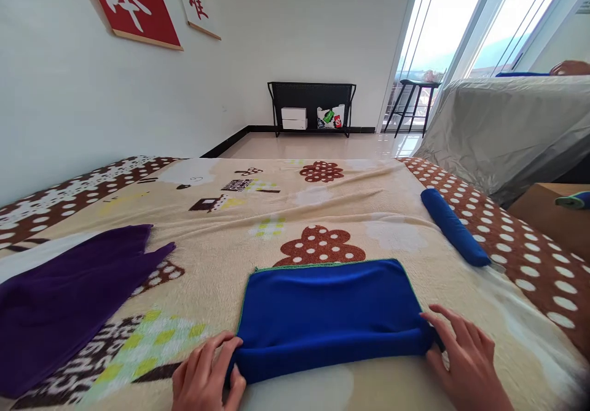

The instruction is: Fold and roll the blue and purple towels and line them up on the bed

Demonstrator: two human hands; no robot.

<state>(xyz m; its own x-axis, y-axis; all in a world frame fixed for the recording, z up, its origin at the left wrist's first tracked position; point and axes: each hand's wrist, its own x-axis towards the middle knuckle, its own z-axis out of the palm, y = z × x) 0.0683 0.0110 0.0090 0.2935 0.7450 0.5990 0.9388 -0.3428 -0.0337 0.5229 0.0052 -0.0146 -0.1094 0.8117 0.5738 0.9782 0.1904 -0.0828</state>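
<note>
A blue towel [329,306] with a green edge lies flat on the patterned blanket [276,214], its near edge rolled up into a thick fold. My left hand [209,377] pinches the left end of that roll, fingers closed round it. My right hand [463,356] grips the right end, fingers curled over the cloth. A second blue towel, rolled tight [454,227], lies to the right on the dotted border. A purple cloth [69,300] is spread out at the left.
A grey-covered piece of furniture [502,128] stands at the right, with a wooden surface [548,214] beside it. A black shelf [311,107] and a stool [415,101] stand against the far wall by the window. Another person's hand [569,67] shows at far right.
</note>
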